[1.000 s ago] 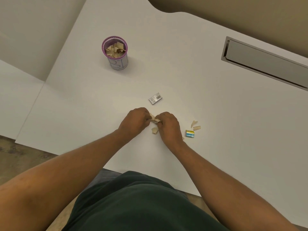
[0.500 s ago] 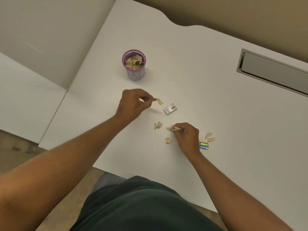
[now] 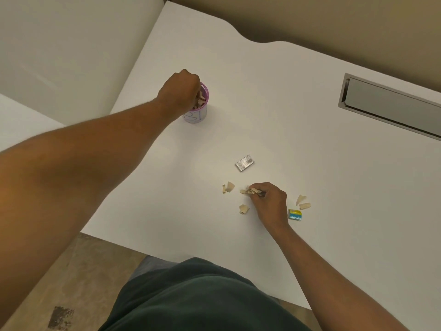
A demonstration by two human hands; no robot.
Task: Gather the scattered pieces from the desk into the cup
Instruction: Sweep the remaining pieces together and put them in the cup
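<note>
— Cup (image 3: pixel 196 111) first: what's the left hand (image 3: pixel 179 91) doing?

— Bunched over the rim, fingers curled down into it; whether it holds a piece or has let go, I cannot tell. Looks like the drop-off step.

— And right of the cup, nearer the body?

— Loose pieces (image 3: pixel 228 187) lie on the worktop (image 3: pixel 274 96). The right hand (image 3: pixel 268 199) pinches a few scraps (image 3: pixel 249 191). Next, probably, carry those to the cup without spilling.

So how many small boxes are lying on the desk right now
2. The grey box lies between the cup and the right hand. The blue and yellow box lies just right of that hand's wrist. No others show.
</note>
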